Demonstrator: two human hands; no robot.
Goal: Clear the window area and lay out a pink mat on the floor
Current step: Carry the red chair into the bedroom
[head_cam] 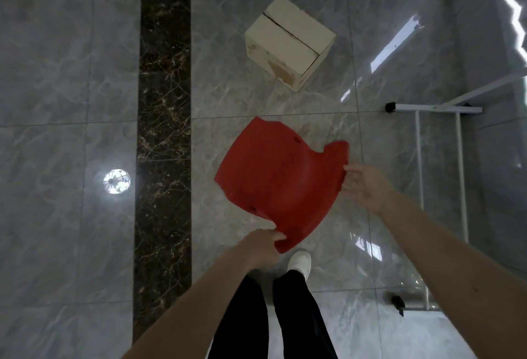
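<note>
My left hand (263, 246) pinches the near corner of the one red plastic seat (281, 180); my right hand (368, 184) touches its right edge with fingers relaxed, though whether they curl under it I cannot tell. The seat hangs above the floor, its length running from me toward the single cardboard box (289, 43). Grey marble tiles (57, 73), one dark stripe (164, 130), one white metal frame (436, 159) to my right.

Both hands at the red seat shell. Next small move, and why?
Probably carry the red seat shell aside, past the cardboard box. The left hand grips its near edge and the right hand touches the far side, so it seems held above the floor.
</note>
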